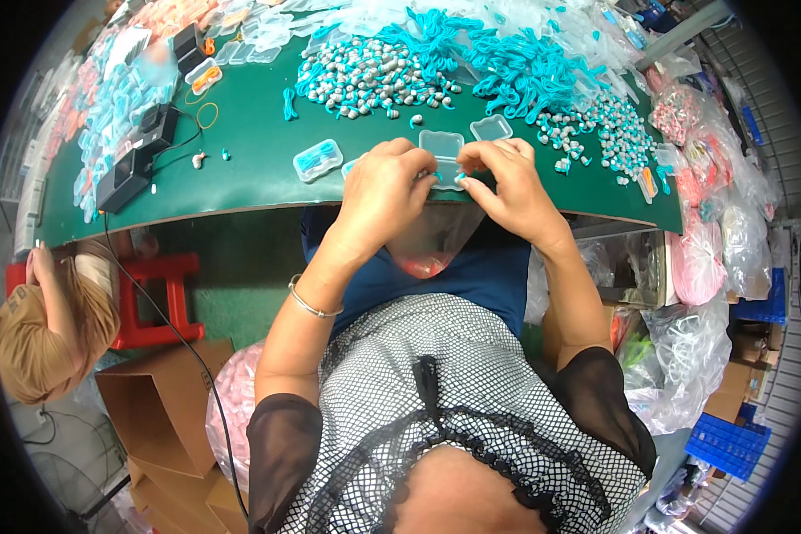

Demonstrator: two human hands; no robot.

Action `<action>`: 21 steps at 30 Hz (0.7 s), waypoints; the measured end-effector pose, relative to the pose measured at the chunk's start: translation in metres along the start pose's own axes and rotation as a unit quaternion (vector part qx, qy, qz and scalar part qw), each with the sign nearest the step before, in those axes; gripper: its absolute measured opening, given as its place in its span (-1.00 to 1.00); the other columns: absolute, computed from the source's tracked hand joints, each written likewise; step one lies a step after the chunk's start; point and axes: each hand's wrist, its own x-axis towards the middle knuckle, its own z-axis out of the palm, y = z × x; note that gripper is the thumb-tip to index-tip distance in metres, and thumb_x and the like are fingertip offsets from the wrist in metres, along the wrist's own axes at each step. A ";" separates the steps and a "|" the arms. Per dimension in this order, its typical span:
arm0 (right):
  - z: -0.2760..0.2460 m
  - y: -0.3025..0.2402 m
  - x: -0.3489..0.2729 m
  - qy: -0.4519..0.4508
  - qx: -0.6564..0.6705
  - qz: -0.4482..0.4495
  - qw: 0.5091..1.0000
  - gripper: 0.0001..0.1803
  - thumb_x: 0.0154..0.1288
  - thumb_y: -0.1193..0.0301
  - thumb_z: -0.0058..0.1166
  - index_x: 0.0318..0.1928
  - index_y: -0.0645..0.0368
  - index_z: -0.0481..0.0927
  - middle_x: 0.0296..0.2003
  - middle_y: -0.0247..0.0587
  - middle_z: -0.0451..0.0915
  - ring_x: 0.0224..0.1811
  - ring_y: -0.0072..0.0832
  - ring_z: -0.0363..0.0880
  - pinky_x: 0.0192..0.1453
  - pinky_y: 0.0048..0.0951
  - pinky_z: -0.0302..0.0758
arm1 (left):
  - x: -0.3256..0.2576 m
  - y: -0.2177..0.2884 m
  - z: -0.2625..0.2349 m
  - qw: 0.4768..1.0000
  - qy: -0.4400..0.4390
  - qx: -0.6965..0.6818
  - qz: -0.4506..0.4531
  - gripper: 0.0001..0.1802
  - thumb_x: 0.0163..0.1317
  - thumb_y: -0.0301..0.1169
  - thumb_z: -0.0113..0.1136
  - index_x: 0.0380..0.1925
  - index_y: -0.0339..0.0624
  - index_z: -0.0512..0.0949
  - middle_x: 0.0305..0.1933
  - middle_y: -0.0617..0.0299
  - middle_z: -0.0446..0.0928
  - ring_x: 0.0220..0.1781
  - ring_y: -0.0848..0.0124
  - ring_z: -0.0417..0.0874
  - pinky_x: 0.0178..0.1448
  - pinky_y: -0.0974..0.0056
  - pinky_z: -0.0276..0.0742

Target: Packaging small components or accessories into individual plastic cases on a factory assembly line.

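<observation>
My left hand and my right hand meet at the table's near edge, fingers closed in pinches. A bit of turquoise shows at the fingertips of each; the pieces are too small and covered to name. Just beyond and between them, a small clear plastic case lies with its lid up, its lower half partly behind my fingers. Right of it sits another clear case part. To the left lies a closed case with turquoise cord inside. Another case peeks out beside my left hand, mostly hidden.
On the green table are a heap of grey-and-turquoise plug-like pieces, bundled turquoise cords and a second heap. Black boxes with a cable stand left. Another person sits left, near a red stool.
</observation>
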 end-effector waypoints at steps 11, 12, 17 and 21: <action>0.020 0.007 0.005 -0.010 -0.050 -0.051 0.997 -0.88 0.19 0.45 0.20 -0.23 0.02 0.68 -0.26 -0.36 0.63 -0.14 -0.34 0.58 0.08 -0.20 0.25 | -0.006 0.001 0.011 0.990 0.017 0.135 0.047 -0.85 0.10 -0.36 0.35 -0.34 -0.12 0.64 -0.33 0.23 0.52 -0.23 0.21 0.56 -0.20 0.09 0.35; 0.021 0.007 0.005 0.001 -0.040 -0.049 0.998 -0.86 0.19 0.44 0.20 -0.21 0.01 0.68 -0.26 -0.36 0.64 -0.14 -0.34 0.58 0.06 -0.20 0.26 | -0.007 0.001 0.010 0.989 0.016 0.138 0.053 -0.81 0.10 -0.35 0.36 -0.28 -0.11 0.64 -0.32 0.23 0.51 -0.23 0.21 0.55 -0.20 0.10 0.33; -0.009 0.049 0.031 0.115 -0.161 -0.015 0.980 -0.85 0.19 0.42 0.21 -0.21 -0.04 0.71 -0.30 -0.37 0.61 -0.16 -0.34 0.56 0.07 -0.17 0.29 | -0.004 0.010 0.000 0.987 -0.005 0.153 0.045 -0.64 0.06 -0.31 0.39 -0.10 -0.08 0.61 -0.24 0.22 0.50 -0.16 0.21 0.53 -0.16 0.11 0.32; -0.011 0.082 0.047 0.086 -0.309 -0.003 0.947 -0.86 0.17 0.42 0.22 -0.24 -0.07 0.74 -0.32 -0.38 0.56 -0.10 -0.36 0.54 0.11 -0.11 0.26 | 0.000 0.004 -0.002 0.985 -0.011 0.166 0.053 -0.57 0.03 -0.27 0.42 -0.06 -0.08 0.61 -0.15 0.20 0.50 -0.08 0.21 0.50 -0.11 0.11 0.31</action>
